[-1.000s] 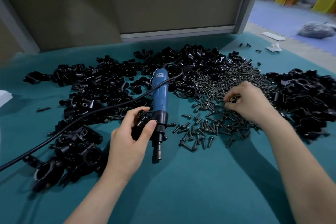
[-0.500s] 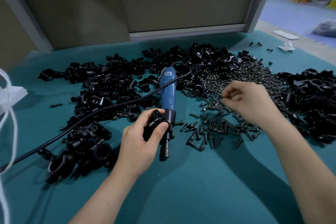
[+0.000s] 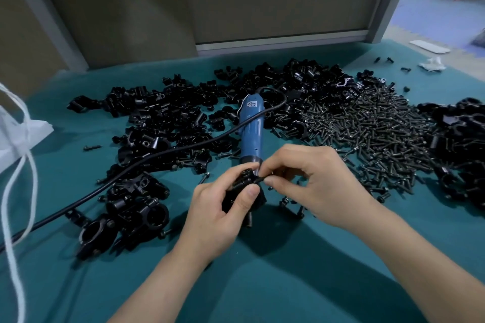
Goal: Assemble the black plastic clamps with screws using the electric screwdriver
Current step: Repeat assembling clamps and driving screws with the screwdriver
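Left hand (image 3: 215, 207) gripping black clamp (image 3: 242, 189), right hand (image 3: 312, 186) fingers pinching screw (image 3: 258, 179) (at clamp's side), blue screwdriver (image 3: 251, 134) behind

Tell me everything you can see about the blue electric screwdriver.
The electric screwdriver has a blue plastic-looking body with a small white label near its far end, a dark collar and a metal bit pointing toward the person. It lies flat on the teal cloth between heaps of black parts, unheld. Its black cord loops from the far end and runs left. The left hand, gripping a clamp, and the right hand, pinching a screw, hide its collar.
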Demonstrator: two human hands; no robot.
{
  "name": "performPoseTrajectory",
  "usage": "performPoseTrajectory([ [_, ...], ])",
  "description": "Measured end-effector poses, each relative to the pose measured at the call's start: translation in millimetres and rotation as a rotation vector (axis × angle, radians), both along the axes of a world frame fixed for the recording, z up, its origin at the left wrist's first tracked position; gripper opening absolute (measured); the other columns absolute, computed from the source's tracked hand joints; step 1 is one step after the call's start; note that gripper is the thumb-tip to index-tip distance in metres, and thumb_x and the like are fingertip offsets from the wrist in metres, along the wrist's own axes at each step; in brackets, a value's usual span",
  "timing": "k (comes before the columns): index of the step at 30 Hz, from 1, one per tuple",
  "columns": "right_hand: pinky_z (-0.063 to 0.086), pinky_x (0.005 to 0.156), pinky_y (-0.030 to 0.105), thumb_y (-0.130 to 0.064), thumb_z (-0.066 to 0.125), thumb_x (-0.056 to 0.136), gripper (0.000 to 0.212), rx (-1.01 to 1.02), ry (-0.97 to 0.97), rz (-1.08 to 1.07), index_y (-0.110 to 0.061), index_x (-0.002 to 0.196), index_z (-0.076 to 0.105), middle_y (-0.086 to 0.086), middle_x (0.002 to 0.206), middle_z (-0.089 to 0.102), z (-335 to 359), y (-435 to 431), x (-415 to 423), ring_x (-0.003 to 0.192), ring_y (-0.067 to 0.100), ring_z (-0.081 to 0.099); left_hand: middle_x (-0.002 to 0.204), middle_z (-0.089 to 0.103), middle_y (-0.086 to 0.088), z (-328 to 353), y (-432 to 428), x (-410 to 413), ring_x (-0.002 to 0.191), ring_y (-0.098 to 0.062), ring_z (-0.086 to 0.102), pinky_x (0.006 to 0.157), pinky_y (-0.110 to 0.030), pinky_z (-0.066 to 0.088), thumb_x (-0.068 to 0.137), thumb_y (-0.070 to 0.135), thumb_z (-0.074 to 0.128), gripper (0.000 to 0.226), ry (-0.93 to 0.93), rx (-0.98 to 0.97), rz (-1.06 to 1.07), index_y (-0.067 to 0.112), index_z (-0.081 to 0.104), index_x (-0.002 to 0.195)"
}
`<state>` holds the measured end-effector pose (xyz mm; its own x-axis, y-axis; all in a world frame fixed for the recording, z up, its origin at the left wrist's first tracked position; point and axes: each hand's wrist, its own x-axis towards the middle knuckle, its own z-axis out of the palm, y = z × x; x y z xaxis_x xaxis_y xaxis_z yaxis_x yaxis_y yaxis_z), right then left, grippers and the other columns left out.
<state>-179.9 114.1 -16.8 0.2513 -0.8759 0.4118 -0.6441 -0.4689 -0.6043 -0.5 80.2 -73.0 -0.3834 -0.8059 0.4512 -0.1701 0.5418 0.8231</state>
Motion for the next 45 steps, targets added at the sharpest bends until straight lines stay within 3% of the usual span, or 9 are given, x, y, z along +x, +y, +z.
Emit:
performPoseTrajectory([
  [8,0.051,0.071,0.026,-0.007,0.074,0.082,0.006,0.023,-0.006,0.015,-0.01,0.088,0.075,-0.002,0.082,0.068,1.4,0.2,0.6,0.074,0.012,0.062,0.071,0.071,-0.001,1.3,0.8,-1.0,0.059,-0.009,0.066,0.058,-0.023,0.052,0.091,0.043,0.053,0.025,-0.058,-0.032,-0.029,0.037,0.059,0.114],
  [14,0.052,0.068,0.017,0.009,0.07,0.079,0.021,0.355,-0.479,0.089,-0.01,0.084,0.076,-0.002,0.08,0.066,1.0,-1.7,-3.9,0.066,0.011,0.066,0.073,0.071,0.003,0.7,0.8,-1.1,0.059,-0.008,0.066,0.06,-0.024,0.052,0.089,0.046,0.053,0.034,-0.08,-0.016,-0.019,0.029,0.063,0.117],
  [18,0.051,0.059,0.019,-0.005,0.074,0.069,0.01,0.424,-0.641,0.081,-0.002,0.078,0.07,0.003,0.064,0.067,-3.8,-4.4,-2.8,0.058,0.011,0.062,0.072,0.069,0.012,-0.5,1.0,-0.5,0.062,-0.003,0.064,0.061,-0.015,0.047,0.088,0.046,0.053,0.036,-0.112,-0.047,-0.006,0.028,0.064,0.117],
  [23,0.051,0.055,0.019,-0.009,0.074,0.067,0.008,0.453,-0.694,0.099,-0.006,0.073,0.071,0.004,0.062,0.067,-7.4,-6.3,-1.1,0.057,0.011,0.063,0.075,0.069,0.01,0.1,1.1,0.9,0.063,-0.005,0.064,0.06,-0.024,0.051,0.09,0.046,0.052,0.039,-0.124,-0.083,-0.014,0.026,0.061,0.122],
  [27,0.051,0.054,0.018,-0.015,0.075,0.066,0.003,0.488,-0.718,0.074,-0.013,0.068,0.075,0.006,0.06,0.067,-10.0,-8.5,-1.9,0.056,0.012,0.063,0.078,0.063,0.025,-1.1,0.0,0.1,0.066,0.004,0.061,0.064,-0.018,0.047,0.09,0.045,0.053,0.04,-0.135,-0.099,-0.019,0.023,0.061,0.122],
  [32,0.048,0.047,0.017,-0.021,0.076,0.064,0.005,0.565,-0.762,0.054,-0.016,0.062,0.074,0.005,0.058,0.066,-9.8,-8.4,4.9,0.049,0.01,0.06,0.082,0.063,0.025,-1.7,0.5,-1.2,0.066,0.005,0.061,0.062,-0.015,0.045,0.091,0.043,0.054,0.02,-0.112,-0.109,-0.027,0.036,0.055,0.11],
  [37,0.044,0.042,0.018,-0.028,0.075,0.067,0.016,0.542,-0.678,0.016,-0.014,0.066,0.069,0.005,0.057,0.065,-1.5,-10.0,11.7,0.046,0.011,0.057,0.082,0.064,0.02,-3.3,0.3,-3.0,0.063,0.002,0.061,0.059,-0.013,0.044,0.09,0.047,0.054,0.013,-0.09,-0.118,-0.005,0.04,0.05,0.101],
  [41,0.05,0.051,0.022,-0.033,0.063,0.089,0.028,0.422,-0.629,-0.16,-0.009,0.076,0.065,0.004,0.063,0.067,6.1,-34.7,3.5,0.054,0.017,0.063,0.075,0.064,0.022,-5.8,-6.5,-3.5,0.063,0.003,0.059,0.056,-0.006,0.038,0.09,0.051,0.049,0.018,0.009,0.014,0.1,0.034,0.05,0.092],
  [45,0.052,0.054,0.022,-0.041,0.072,0.084,0.029,0.458,-0.119,-0.496,-0.015,0.082,0.059,0.0,0.069,0.066,-0.6,-90.5,-2.4,0.062,0.016,0.067,0.099,0.073,0.009,-6.2,-17.7,-0.3,0.072,-0.005,0.062,0.067,-0.016,0.046,0.096,0.055,0.038,0.026,0.292,0.289,0.222,0.033,0.051,0.094],
])
